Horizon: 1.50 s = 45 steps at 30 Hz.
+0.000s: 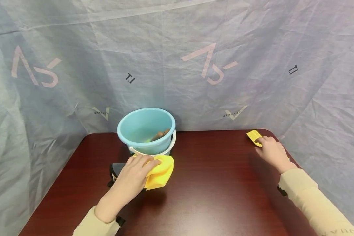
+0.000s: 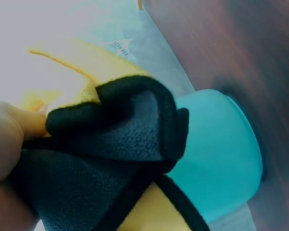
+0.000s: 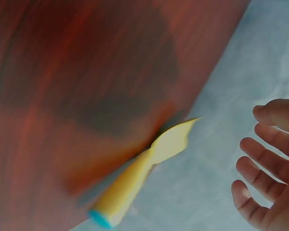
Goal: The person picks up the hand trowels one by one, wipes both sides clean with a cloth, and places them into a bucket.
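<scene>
My left hand grips a soft cloth, yellow on one face and dark grey with black edging on the other. The cloth is bunched and folded in the left wrist view, with my thumb and fingers at its left side. It is held just in front of a light blue bucket with a white handle. At the back right, my right hand reaches over a yellow tube-like thing with a flat, flared end. The right wrist view shows this yellow piece with a turquoise tip, apart from my loosely bent fingers.
Inside the bucket lie brown pieces and something yellowish, partly hidden by the rim. The dark red-brown table has rounded back corners. Grey printed fabric hangs behind it and at both sides.
</scene>
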Tool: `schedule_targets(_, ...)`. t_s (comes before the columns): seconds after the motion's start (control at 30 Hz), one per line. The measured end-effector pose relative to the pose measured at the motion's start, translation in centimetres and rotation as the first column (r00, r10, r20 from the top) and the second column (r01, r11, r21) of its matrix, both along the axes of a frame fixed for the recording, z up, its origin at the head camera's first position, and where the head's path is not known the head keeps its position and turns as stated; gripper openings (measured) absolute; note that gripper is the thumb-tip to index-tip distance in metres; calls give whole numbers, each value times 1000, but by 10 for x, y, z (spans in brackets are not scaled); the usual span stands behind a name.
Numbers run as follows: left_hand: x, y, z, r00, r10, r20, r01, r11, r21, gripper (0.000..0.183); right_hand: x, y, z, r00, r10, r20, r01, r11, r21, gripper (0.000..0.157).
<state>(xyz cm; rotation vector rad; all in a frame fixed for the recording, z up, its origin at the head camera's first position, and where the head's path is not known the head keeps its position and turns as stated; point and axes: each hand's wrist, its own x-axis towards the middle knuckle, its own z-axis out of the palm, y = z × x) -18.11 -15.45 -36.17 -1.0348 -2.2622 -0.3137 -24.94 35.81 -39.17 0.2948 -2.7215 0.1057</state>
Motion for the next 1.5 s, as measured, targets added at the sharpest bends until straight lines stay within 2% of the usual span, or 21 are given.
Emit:
schedule_targets(0.33, 2, -5, -1, 1000, 18, -12, -18, 1000, -18, 53, -2, 44, -22, 985, -106, 133, 110, 994, -22, 33)
schedule_targets(0.53, 5, -9, -3, 999, 32, 8, -31, 999, -40, 54, -2, 61, -36, 961, -172, 216, 185, 982, -42, 40)
schedule_targets(0.83, 7, -10, -5, 999, 32, 22, -31, 999, -42, 54, -5, 78, -45, 926, -234, 298, 272, 958, -94, 44)
schedule_targets(1.2, 8, -9, -7, 999, 38, 35, -36, 998, -56, 55, -17, 86, -54, 891, -277, 360, 321, 945, -67, 43)
schedule_targets(1.5, 10, -7, -6, 999, 22, 42, -20, 998, -54, 55, -22, 84, -59, 899, -264, 349, 312, 946, -87, 27)
